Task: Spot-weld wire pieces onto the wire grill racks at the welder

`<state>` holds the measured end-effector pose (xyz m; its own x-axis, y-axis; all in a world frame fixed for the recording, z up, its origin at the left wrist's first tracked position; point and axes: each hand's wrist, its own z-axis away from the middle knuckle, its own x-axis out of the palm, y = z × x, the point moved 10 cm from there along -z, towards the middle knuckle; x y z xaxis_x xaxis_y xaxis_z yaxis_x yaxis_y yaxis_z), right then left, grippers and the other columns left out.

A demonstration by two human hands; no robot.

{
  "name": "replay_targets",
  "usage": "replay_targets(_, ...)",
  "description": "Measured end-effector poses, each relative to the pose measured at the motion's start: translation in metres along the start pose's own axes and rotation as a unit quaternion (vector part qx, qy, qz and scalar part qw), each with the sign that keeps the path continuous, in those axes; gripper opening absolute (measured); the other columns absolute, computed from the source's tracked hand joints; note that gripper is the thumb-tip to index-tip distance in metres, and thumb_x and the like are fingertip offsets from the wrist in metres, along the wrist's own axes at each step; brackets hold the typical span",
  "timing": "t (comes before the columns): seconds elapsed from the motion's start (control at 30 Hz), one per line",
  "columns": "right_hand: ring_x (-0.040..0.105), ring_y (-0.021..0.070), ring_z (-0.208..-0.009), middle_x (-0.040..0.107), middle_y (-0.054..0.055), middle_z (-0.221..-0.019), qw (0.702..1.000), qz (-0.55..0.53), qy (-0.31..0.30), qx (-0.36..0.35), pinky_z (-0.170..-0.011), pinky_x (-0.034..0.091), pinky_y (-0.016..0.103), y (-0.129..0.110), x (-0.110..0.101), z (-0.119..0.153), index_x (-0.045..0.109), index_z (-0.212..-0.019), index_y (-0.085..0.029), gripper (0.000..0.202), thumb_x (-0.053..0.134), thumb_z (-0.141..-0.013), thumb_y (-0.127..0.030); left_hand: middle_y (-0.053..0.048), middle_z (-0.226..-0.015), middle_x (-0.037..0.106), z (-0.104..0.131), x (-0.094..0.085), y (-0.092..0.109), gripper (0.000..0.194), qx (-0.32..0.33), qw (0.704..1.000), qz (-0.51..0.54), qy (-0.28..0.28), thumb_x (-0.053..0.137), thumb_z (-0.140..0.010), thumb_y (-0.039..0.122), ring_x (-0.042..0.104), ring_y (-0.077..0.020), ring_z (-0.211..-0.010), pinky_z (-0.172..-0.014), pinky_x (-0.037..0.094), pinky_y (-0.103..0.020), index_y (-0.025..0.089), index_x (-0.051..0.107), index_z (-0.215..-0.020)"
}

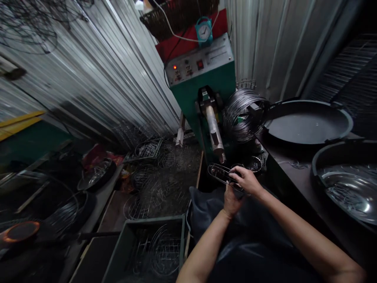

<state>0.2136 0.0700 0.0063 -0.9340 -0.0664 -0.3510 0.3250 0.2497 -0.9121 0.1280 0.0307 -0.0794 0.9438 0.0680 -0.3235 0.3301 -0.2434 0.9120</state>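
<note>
Both my hands are together over my lap, just below a metal electrode arm point(214, 129). They hold a long wire frame with rounded ends point(216, 175), whose far end points left, under the arm's tip. My left hand point(232, 201) grips it from below, fingers closed. My right hand point(245, 180) pinches it from above with bent fingers. The near end of the frame is hidden by my hands. Behind them a dark bowl point(253, 163) holds some small wire parts.
A green machine point(203, 84) with a red light stands ahead, a teal clock point(204, 31) on top. A wire coil point(243, 114) is beside it. Round black pans point(309, 122) line the right table. A crate point(126, 236) with wire grids sits lower left.
</note>
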Motion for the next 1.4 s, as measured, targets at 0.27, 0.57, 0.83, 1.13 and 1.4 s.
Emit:
replay_targets(0.27, 0.058, 0.0231, -0.092, 0.063, 0.006, -0.100, 0.996, -0.072, -0.046, 0.025, -0.081, 0.046, 0.033, 0.013, -0.012, -0.011, 0.065, -0.088, -0.020, 0.030, 0.062, -0.068, -0.043, 0.000, -0.079, 0.058, 0.000, -0.028, -0.014, 0.036, -0.080, 0.984, 0.131, 0.089, 0.069, -0.070, 0.029, 0.059, -0.0121, -0.076, -0.077, 0.045, -0.028, 0.018, 0.044, -0.094)
replay_targets(0.57, 0.059, 0.0256, -0.086, 0.065, 0.007, -0.086, 0.998, -0.009, -0.041, 0.038, -0.080, 0.046, 0.037, 0.043, -0.025, 0.027, 0.062, -0.076, -0.021, 0.032, 0.064, -0.068, -0.052, 0.002, -0.074, 0.056, -0.005, -0.038, -0.006, 0.039, -0.114, 0.973, 0.165, 0.116, 0.070, -0.069, 0.027, 0.057, -0.0106, -0.072, -0.076, 0.044, -0.026, 0.019, 0.041, -0.094)
replay_targets(0.83, 0.059, 0.0229, -0.080, 0.065, 0.006, -0.084, 0.999, 0.033, -0.020, -0.018, -0.076, 0.047, 0.035, 0.033, -0.025, 0.021, 0.063, -0.083, -0.022, 0.030, 0.055, -0.077, -0.050, 0.002, -0.074, 0.056, -0.007, -0.042, -0.005, 0.040, -0.116, 0.967, 0.186, 0.126, 0.071, -0.067, 0.028, 0.057, -0.0101, -0.071, -0.076, 0.044, -0.026, 0.019, 0.042, -0.093)
replay_targets(1.13, 0.059, 0.0233, -0.074, 0.065, 0.006, -0.079, 0.997, 0.059, -0.044, -0.018, -0.073, 0.047, 0.034, 0.041, -0.029, 0.003, 0.061, -0.081, -0.022, 0.036, 0.052, -0.075, -0.057, 0.003, -0.072, 0.054, -0.025, -0.038, -0.001, 0.038, -0.088, 0.971, 0.181, 0.128, 0.071, -0.067, 0.027, 0.055, -0.0093, -0.068, -0.073, 0.043, -0.025, 0.019, 0.042, -0.091)
replay_targets(1.4, 0.060, 0.0220, -0.068, 0.065, 0.004, -0.074, 0.996, 0.066, -0.046, -0.039, -0.068, 0.048, 0.033, 0.054, -0.037, -0.003, 0.061, -0.079, -0.024, 0.033, 0.054, -0.074, -0.055, 0.003, -0.072, 0.053, -0.038, -0.030, -0.006, 0.039, -0.058, 0.977, 0.167, 0.122, 0.072, -0.065, 0.026, 0.055, -0.0102, -0.068, -0.074, 0.044, -0.026, 0.019, 0.042, -0.089)
